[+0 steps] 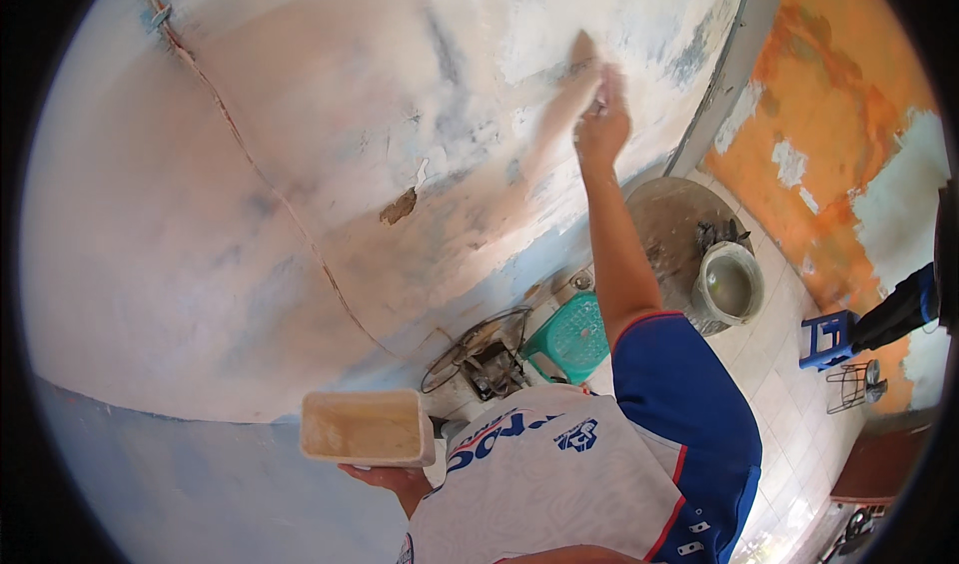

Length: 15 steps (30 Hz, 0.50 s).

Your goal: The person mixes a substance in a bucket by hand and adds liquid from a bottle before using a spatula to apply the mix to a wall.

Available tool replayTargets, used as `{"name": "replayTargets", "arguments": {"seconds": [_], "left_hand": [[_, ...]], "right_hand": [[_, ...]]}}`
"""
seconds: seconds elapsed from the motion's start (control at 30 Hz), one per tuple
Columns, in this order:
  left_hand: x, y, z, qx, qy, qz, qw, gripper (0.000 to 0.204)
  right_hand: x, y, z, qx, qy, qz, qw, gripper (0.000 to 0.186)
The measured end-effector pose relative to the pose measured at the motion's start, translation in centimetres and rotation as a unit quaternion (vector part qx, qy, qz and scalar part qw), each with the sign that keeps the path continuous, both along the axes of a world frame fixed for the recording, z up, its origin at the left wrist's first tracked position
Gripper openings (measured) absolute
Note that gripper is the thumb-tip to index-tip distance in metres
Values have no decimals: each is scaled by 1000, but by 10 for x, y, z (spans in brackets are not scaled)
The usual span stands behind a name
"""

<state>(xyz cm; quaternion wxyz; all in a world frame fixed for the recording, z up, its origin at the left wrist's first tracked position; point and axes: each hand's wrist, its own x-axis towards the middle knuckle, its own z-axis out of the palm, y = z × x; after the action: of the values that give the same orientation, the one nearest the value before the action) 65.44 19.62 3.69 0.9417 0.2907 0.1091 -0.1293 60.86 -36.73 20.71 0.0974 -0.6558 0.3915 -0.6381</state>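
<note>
My left hand (380,476) grips a pale rectangular plastic tub (364,424) from underneath, low in the view; its inside is coated beige. High up at the patchy white wall (290,104), my right hand (601,124) is closed and raised, smeared by motion; what it holds is too blurred to name. Its shadow falls on the wall beside it. A small brown chipped hole (398,205) and a long thin cracked line (250,169) mark the plaster to the left of my arm.
Below the wall are a green plastic stool (561,339), coiled cable with hardware (489,369), and a grey bucket (729,286) on a round stained board (654,214). At right, an orange patchy wall (789,114), a blue stool (821,342) under dark cloth or clothing (894,309), and a wire rack (849,389).
</note>
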Motion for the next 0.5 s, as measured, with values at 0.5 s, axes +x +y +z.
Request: {"name": "replayTargets", "arguments": {"seconds": [0.5], "left_hand": [[4,11,-19,42,9,-70,997,77]], "right_hand": [[1,-8,7,130,-58,117,983,38]]}}
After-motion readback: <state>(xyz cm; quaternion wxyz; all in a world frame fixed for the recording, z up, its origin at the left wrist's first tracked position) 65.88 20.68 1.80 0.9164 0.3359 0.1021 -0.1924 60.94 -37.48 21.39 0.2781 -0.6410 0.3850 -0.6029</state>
